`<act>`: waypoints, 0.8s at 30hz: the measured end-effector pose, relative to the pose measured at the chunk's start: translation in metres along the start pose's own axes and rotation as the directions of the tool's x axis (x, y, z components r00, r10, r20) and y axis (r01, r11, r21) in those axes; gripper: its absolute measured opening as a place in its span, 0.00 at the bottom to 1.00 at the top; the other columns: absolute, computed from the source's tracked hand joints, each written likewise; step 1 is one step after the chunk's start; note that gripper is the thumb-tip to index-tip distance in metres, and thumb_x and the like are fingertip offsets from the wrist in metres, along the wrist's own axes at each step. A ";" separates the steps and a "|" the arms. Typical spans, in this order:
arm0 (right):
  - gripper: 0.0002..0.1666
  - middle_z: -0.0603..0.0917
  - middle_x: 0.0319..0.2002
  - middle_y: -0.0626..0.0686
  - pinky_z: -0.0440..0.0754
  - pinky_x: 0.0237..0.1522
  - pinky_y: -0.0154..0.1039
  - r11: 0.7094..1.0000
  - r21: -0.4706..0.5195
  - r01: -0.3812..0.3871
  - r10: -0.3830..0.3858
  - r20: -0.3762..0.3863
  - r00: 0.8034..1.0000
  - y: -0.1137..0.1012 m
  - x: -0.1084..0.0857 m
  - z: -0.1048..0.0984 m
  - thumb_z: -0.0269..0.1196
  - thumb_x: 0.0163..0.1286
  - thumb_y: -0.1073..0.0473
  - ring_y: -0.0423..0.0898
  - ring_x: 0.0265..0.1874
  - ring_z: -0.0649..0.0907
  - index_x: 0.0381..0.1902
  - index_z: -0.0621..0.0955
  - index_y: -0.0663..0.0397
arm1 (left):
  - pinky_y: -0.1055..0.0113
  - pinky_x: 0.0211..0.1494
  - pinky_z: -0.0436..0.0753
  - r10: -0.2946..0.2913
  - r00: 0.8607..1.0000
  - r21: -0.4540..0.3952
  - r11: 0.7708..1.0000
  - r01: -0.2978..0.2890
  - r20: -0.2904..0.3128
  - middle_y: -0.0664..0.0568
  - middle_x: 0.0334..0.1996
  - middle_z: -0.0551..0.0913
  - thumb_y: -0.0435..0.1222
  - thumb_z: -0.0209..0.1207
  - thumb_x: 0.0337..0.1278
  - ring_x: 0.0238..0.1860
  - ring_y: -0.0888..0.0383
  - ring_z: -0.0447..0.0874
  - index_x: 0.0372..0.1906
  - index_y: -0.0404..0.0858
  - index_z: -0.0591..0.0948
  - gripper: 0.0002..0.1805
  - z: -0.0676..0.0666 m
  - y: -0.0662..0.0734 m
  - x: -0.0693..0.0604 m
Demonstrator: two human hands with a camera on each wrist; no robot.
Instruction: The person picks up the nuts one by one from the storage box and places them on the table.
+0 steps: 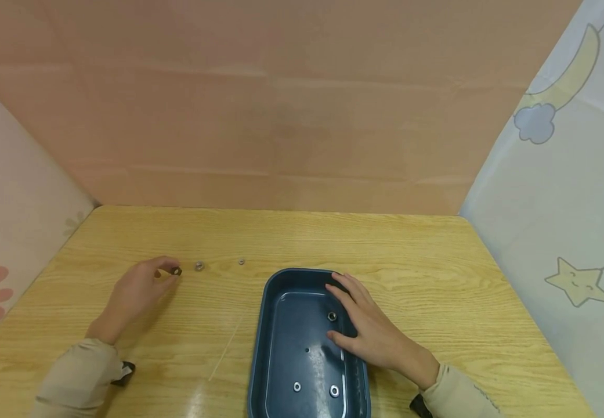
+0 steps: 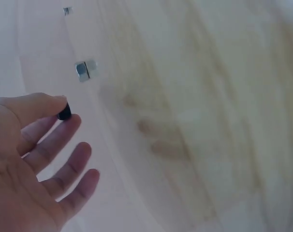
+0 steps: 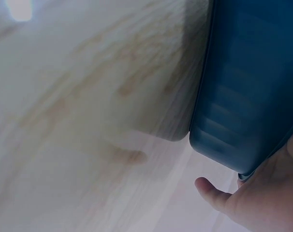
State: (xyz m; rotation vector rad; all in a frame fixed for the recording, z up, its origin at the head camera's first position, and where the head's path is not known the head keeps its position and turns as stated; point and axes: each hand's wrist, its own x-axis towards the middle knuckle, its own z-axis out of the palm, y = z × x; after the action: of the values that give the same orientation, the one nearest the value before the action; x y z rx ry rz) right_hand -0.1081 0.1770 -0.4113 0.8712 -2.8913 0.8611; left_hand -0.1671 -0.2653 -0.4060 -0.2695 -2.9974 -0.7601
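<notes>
Between its thumb and index finger, my left hand (image 1: 137, 290) pinches a small dark nut (image 1: 177, 271), also visible in the left wrist view (image 2: 65, 112). Just right of it a silvery nut (image 1: 199, 266) rests on the table, with a smaller one (image 1: 241, 262) farther right. My right hand (image 1: 372, 331) lies over the right rim of a dark blue tray (image 1: 260, 342), fingers extended and spread above its inside. Inside the tray are a nut (image 1: 332, 316) near those fingers, two silvery rings (image 1: 297, 386) (image 1: 334, 391) lower down, and a tiny dark spot (image 1: 307, 350).
The wooden table (image 1: 416, 249) runs back to a brown paper-like backdrop (image 1: 281, 116). Patterned panels stand at the left (image 1: 14, 191) and right (image 1: 568, 191). A thin pale line (image 1: 225, 350) lies on the table left of the tray.
</notes>
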 end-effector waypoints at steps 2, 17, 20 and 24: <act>0.46 0.53 0.79 0.52 0.63 0.68 0.69 1.000 0.003 -0.003 0.003 0.002 1.000 0.000 0.000 0.000 0.68 0.63 0.50 0.61 0.77 0.54 0.75 0.63 0.53 | 0.47 0.41 0.83 -0.030 0.999 0.003 1.000 0.030 0.020 0.36 0.49 0.85 0.37 0.61 0.64 0.44 0.40 0.84 0.54 0.34 0.81 0.17 -0.001 -0.002 0.000; 0.46 0.51 0.79 0.49 0.62 0.71 0.66 0.999 0.016 -0.044 0.043 0.038 0.998 -0.001 0.002 -0.001 0.68 0.64 0.48 0.56 0.79 0.51 0.76 0.62 0.50 | 0.53 0.33 0.81 -0.129 0.990 0.031 0.991 0.128 0.053 0.37 0.43 0.87 0.38 0.61 0.61 0.41 0.41 0.87 0.53 0.33 0.82 0.18 -0.003 -0.013 -0.001; 0.46 0.51 0.79 0.48 0.62 0.71 0.66 0.999 0.019 -0.047 0.047 0.041 0.998 -0.001 0.002 -0.001 0.68 0.64 0.48 0.55 0.79 0.51 0.76 0.62 0.50 | 0.51 0.34 0.81 -0.128 0.990 0.032 0.992 0.126 0.059 0.37 0.42 0.87 0.38 0.61 0.60 0.41 0.40 0.86 0.52 0.33 0.82 0.17 -0.004 -0.017 0.000; 0.46 0.51 0.79 0.48 0.62 0.71 0.65 0.999 0.021 -0.048 0.048 0.042 0.998 -0.001 0.002 -0.001 0.68 0.64 0.47 0.55 0.79 0.51 0.76 0.62 0.50 | 0.53 0.32 0.80 -0.128 0.989 0.044 0.991 0.124 0.078 0.37 0.41 0.86 0.37 0.61 0.60 0.40 0.41 0.85 0.51 0.34 0.82 0.16 -0.004 -0.019 0.001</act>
State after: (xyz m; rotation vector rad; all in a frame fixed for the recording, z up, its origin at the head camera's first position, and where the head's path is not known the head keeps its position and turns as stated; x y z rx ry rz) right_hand -0.1094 0.1757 -0.4092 0.8343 -2.9553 0.8902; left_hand -0.1719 -0.2837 -0.4118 -0.1128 -3.1270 -0.7162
